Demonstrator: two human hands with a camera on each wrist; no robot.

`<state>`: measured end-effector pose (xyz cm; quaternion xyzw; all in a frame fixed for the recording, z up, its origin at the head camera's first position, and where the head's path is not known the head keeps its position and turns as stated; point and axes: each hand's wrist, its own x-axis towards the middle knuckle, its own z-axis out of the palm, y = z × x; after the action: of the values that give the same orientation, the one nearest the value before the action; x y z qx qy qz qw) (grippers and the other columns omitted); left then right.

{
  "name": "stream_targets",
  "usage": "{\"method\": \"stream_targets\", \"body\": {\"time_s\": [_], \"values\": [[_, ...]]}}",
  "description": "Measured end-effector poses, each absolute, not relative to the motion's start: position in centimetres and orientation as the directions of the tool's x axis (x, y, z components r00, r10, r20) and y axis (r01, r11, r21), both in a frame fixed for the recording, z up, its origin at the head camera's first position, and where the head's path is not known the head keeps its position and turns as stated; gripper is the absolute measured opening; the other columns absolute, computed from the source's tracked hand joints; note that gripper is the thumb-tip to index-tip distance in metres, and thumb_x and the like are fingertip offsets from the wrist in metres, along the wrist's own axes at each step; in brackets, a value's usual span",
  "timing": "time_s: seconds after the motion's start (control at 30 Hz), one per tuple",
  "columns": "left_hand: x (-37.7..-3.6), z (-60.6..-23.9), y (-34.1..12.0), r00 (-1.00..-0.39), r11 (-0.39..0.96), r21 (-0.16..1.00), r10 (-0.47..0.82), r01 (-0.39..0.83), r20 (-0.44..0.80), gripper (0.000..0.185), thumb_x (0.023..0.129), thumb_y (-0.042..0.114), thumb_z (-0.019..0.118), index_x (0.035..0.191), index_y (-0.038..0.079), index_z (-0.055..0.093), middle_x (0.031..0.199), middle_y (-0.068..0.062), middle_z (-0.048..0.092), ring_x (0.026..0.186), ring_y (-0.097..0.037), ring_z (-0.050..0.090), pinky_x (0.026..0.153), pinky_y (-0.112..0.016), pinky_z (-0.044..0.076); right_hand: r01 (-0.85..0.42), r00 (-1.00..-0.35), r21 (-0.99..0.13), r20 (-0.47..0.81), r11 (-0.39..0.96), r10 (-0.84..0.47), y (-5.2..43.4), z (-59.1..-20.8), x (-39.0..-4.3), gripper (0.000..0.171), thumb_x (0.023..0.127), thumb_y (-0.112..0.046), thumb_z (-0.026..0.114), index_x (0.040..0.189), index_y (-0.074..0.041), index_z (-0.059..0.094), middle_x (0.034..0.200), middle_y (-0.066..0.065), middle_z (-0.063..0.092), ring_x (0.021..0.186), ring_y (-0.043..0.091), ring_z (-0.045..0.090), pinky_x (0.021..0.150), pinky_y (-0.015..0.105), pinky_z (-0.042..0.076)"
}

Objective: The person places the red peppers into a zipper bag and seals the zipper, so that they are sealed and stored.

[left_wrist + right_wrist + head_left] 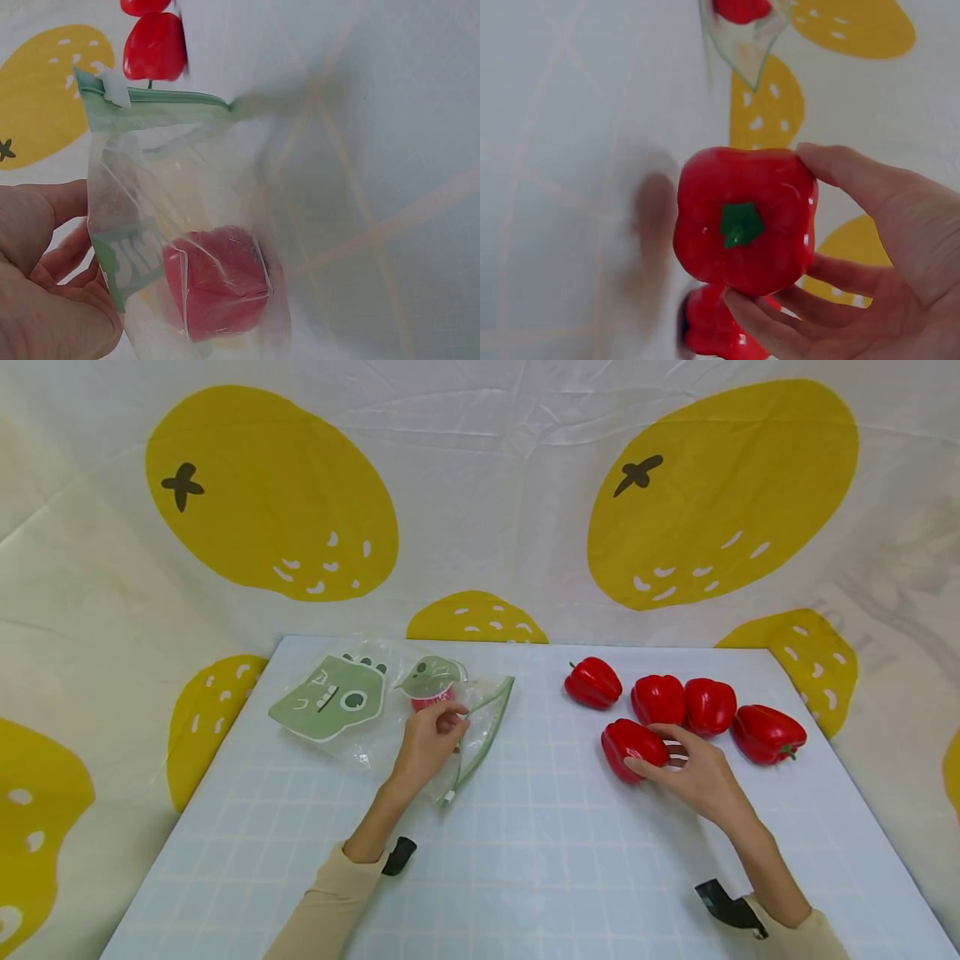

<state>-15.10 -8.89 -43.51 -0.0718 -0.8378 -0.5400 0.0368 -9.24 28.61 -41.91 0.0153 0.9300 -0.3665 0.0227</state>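
Observation:
My left hand [429,742] pinches the side of a clear zip bag [330,697] with green cartoon prints and a green zip edge [491,731]. The bag's mouth faces right, and a white slider [115,86] sits at one end of the zip in the left wrist view. Inside the bag lies one red bell pepper [217,285], seen through the plastic. To the right, my right hand [697,775] grips another red bell pepper [628,747] between thumb and fingers. Its green stem [740,223] faces the right wrist camera, and a shadow falls beside it.
Behind the gripped pepper are several more red bell peppers: one by itself [593,683], two side by side with the nearer-left one [658,699], and one far right [768,734]. The pale grid-patterned table [540,860] ends at a fruit-printed curtain [495,510].

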Motion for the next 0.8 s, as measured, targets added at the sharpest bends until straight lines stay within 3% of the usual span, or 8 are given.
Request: {"method": "stream_targets", "body": {"time_s": [0.37,0.8], "values": [[-15.4,-43.8,-8.8,-0.973,0.405,0.885,0.123,0.230,0.196,0.017,0.093,-0.001,0.074,0.110,-0.002,0.072,0.090,-0.011,0.067,0.077,-0.023,0.061,0.059,-0.024,0.058,0.049,-0.998,-0.826,-0.063,0.561,-0.006,24.8,-42.1,-11.0,0.079,0.085,-0.043,0.084,0.148,-0.010,0.051,0.145,0.019,0.053,0.127,0.042,0.053,0.087,0.050,0.060],[-15.7,-43.5,-8.6,-0.968,0.422,0.872,0.138,0.249,0.209,0.018,0.094,0.004,0.074,0.112,0.002,0.072,0.090,-0.009,0.067,0.076,-0.022,0.061,0.059,-0.024,0.058,0.084,-0.990,-0.894,-0.124,0.440,-0.063,19.2,-43.2,-13.5,0.072,0.085,-0.044,0.083,0.145,-0.017,0.054,0.144,0.010,0.056,0.128,0.034,0.055,0.091,0.045,0.059]]}}
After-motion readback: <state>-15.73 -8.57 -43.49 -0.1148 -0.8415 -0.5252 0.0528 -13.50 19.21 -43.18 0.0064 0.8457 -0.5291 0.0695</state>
